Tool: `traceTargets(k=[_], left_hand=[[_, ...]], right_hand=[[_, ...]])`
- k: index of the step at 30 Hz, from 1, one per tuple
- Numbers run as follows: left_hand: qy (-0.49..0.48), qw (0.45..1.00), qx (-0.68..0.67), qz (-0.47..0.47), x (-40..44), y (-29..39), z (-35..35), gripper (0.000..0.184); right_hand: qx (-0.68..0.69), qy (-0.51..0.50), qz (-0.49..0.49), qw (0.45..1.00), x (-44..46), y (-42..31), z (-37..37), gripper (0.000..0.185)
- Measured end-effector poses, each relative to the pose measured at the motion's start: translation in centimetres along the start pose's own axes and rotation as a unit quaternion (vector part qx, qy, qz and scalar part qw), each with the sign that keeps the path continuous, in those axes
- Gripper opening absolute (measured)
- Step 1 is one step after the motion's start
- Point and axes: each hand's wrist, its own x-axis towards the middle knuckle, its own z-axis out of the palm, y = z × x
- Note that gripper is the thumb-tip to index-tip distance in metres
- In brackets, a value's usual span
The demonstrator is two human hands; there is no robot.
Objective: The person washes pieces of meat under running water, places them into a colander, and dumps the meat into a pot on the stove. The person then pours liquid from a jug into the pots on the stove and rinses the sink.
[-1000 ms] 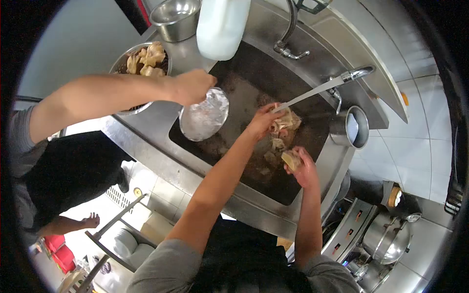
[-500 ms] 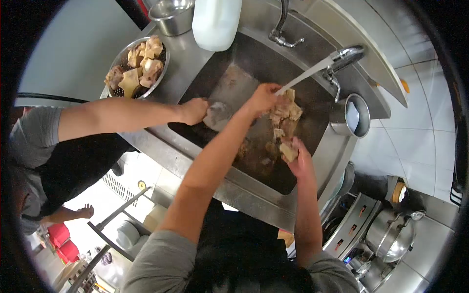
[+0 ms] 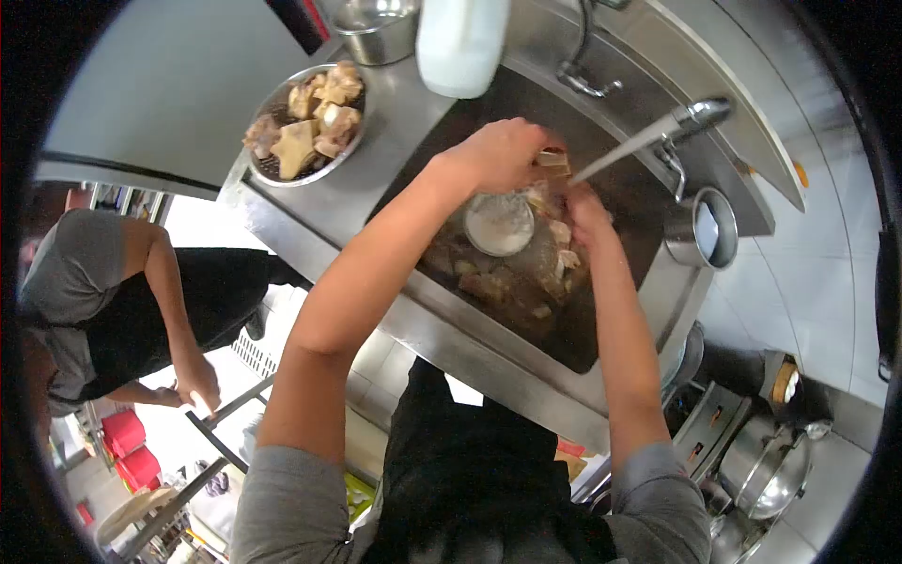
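Note:
Over the sink (image 3: 442, 169), my left hand (image 3: 512, 155) is closed on a piece of meaty bone (image 3: 552, 162) beside the running tap water. My right hand (image 3: 587, 214) is closed at the right of the same stream, against bone pieces; its fingertips are partly hidden. Below and between the hands, more bone pieces (image 3: 564, 254) lie in murky water. A round metal bowl (image 3: 499, 224) with cloudy contents sits in the sink, left of my right hand. Water pours from the faucet (image 3: 700, 115).
A colander of bones (image 3: 296, 148) stands on the left counter. Behind it are a steel pot (image 3: 376, 33) and a white jug (image 3: 460, 47). A steel container (image 3: 700, 230) is at the right rim. A co-worker (image 3: 103, 273) stands at the left.
The co-worker's arm has withdrawn from the sink, leaving the round bowl in it. My hands have come closer together under the stream, and the view has shifted.

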Motion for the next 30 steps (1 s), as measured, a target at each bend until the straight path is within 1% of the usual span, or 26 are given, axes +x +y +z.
traceTargets(k=[1,2,4,5,6,8,10,11,12,13,15,16,17,19,21,22,23,25,26,27,28,29,30], left_hand=[[0.026,1.0,-0.003,0.012,-0.7,-0.3,-0.8,0.039],[0.053,0.998,-0.002,0.022,-1.6,-0.7,-1.8,0.039],[0.117,0.992,0.003,0.038,-3.6,-1.9,-3.6,0.04],[0.148,0.988,0.001,0.05,-4.4,-2.1,-4.1,0.04],[0.11,0.994,-0.009,-0.006,-6.0,-0.9,-6.5,0.04],[0.161,0.987,0.022,-0.016,-8.4,-2.3,-8.4,0.041],[0.211,0.976,0.04,-0.041,-10.9,-3.9,-10.4,0.04],[0.234,0.969,0.042,-0.061,-12.2,-4.9,-11.5,0.04],[0.262,0.96,0.077,-0.064,-13.5,-5.8,-12.7,0.039],[0.288,0.949,0.111,-0.066,-14.7,-6.7,-13.9,0.038],[0.314,0.935,0.093,-0.138,-16.5,-8.7,-15.5,0.038],[0.332,0.928,0.065,-0.155,-17.4,-10.2,-15.7,0.038],[0.331,0.918,0.145,-0.166,-17.6,-9.9,-16.5,0.04],[0.332,0.91,0.172,-0.177,-18.1,-11.4,-16.6,0.033],[0.31,0.915,0.131,-0.221,-18.4,-12.2,-16.1,0.03],[0.297,0.917,0.106,-0.246,-18.6,-12.5,-15.5,0.029],[0.29,0.925,0.076,-0.234,-18.7,-13.0,-15.0,0.031],[0.289,0.938,0.124,-0.148,-18.9,-14.2,-14.3,0.031],[0.297,0.933,0.15,-0.139,-19.0,-14.8,-13.8,0.031],[0.307,0.926,0.176,-0.134,-19.2,-14.8,-13.3,0.032],[0.318,0.916,0.205,-0.131,-19.4,-14.9,-13.1,0.032],[0.335,0.911,0.201,-0.13,-19.6,-14.8,-12.9,0.032],[0.348,0.907,0.199,-0.129,-19.6,-14.6,-12.8,0.032]], right_hand=[[-0.07,-0.012,-0.015,0.997,0.4,-1.2,0.8,0.037],[-0.087,-0.02,-0.034,0.995,-0.2,-2.3,1.4,0.035],[-0.238,0.039,-0.035,0.97,-1.8,-5.7,3.6,0.033],[-0.312,0.074,-0.035,0.946,-2.2,-6.4,4.1,0.032],[-0.356,0.094,-0.068,0.927,-2.1,-6.3,4.1,0.033],[-0.436,0.139,-0.13,0.88,-2.0,-5.9,4.0,0.034],[-0.453,0.119,-0.225,0.854,-2.1,-5.9,4.2,0.034],[-0.46,0.108,-0.27,0.839,-2.3,-5.8,4.4,0.034],[-0.44,0.101,-0.254,0.856,-3.0,-6.7,6.3,0.034],[-0.354,0.066,-0.247,0.9,-2.8,-7.0,8.0,0.034],[-0.173,0.002,-0.222,0.96,-1.8,-7.6,11.1,0.034],[-0.173,-0.011,-0.256,0.951,-1.9,-8.8,13.5,0.034],[-0.172,-0.023,-0.289,0.942,-2.0,-10.6,16.2,0.035],[-0.114,-0.062,-0.261,0.957,-1.4,-13.4,21.1,0.039],[-0.157,-0.045,-0.355,0.92,1.6,-14.2,24.5,0.04],[-0.123,-0.083,-0.3,0.942,3.3,-14.5,25.6,0.04],[-0.088,-0.12,-0.247,0.958,4.3,-14.5,25.9,0.04],[-0.182,-0.122,-0.25,0.943,3.3,-14.0,24.0,0.035],[-0.229,-0.127,-0.251,0.932,2.7,-13.7,23.1,0.033],[-0.183,-0.178,-0.2,0.946,2.6,-11.2,21.4,0.028],[-0.137,-0.23,-0.149,0.952,2.7,-7.2,19.4,0.023],[-0.107,-0.23,-0.051,0.966,1.7,-2.9,18.2,0.014],[-0.202,-0.246,-0.002,0.948,1.8,3.0,15.9,0.019]])
